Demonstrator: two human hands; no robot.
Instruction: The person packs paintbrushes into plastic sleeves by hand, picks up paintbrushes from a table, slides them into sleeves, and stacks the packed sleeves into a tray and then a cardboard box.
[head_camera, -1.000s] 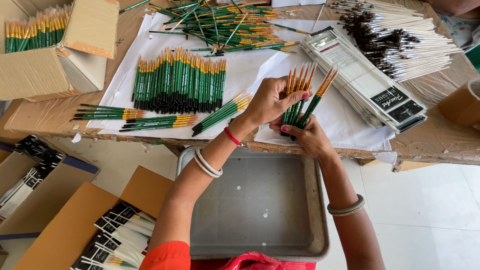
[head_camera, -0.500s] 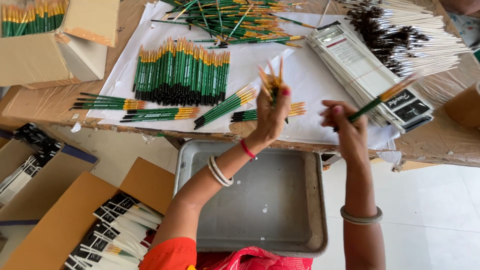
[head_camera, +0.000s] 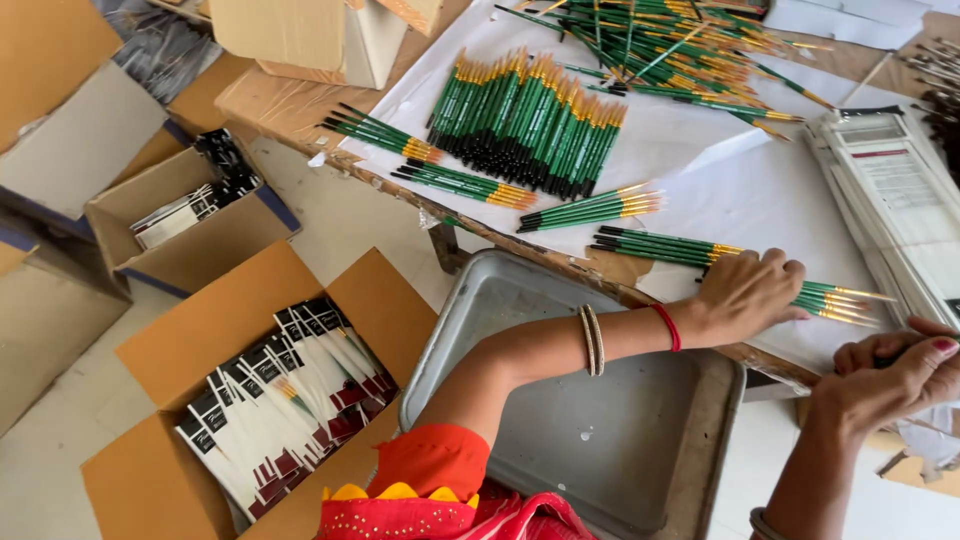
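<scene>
Green-handled paintbrushes with gold ferrules (head_camera: 830, 298) lie on white paper (head_camera: 690, 160); left hand (head_camera: 745, 293) presses flat over them, fingers spread; right hand (head_camera: 890, 375), beside the paper's edge, curls around something hidden.

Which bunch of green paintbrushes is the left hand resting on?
The left hand rests on the bunch nearest the table's front edge, rightmost of the small bunches.

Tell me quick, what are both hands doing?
Left hand: open, palm down on small green-handled paintbrushes with gold ferrules.
Right hand: curled shut; contents cannot be told.
</scene>
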